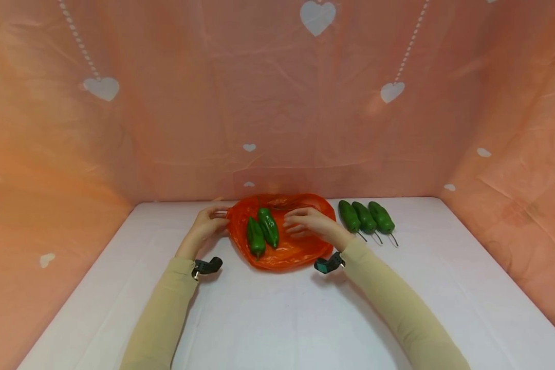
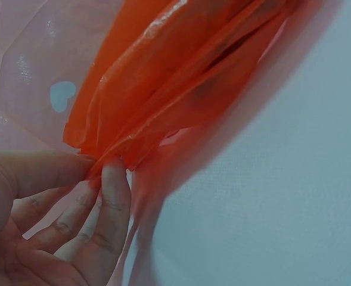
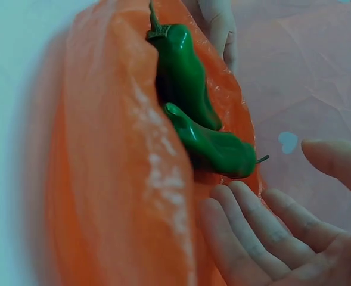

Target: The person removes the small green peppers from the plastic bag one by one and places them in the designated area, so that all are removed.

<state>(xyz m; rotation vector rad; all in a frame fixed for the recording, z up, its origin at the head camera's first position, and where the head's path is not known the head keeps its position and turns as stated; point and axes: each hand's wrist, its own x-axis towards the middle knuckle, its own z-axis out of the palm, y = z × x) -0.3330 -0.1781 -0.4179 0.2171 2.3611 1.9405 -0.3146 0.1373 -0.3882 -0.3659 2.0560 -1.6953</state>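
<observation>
An orange-red plastic bag (image 1: 300, 252) lies spread on the table with its mouth open upward. Two green peppers (image 1: 269, 227) rest side by side inside it, toward its left half. My left hand (image 1: 206, 226) pinches the gathered left edge of the bag between thumb and fingers, as the left wrist view shows at the bag's rim (image 2: 112, 140). Over the right part of the bag is my right hand (image 1: 311, 224), fingers extended and holding nothing. In the right wrist view its fingers (image 3: 261, 229) are close beside the nearer pepper (image 3: 214, 146).
Several things share the white table (image 1: 250, 318): to the right of the bag, three more green peppers (image 1: 367, 217) lie in a row, stems toward me. A peach cloth (image 1: 277, 103) with white hearts hangs behind and at both sides.
</observation>
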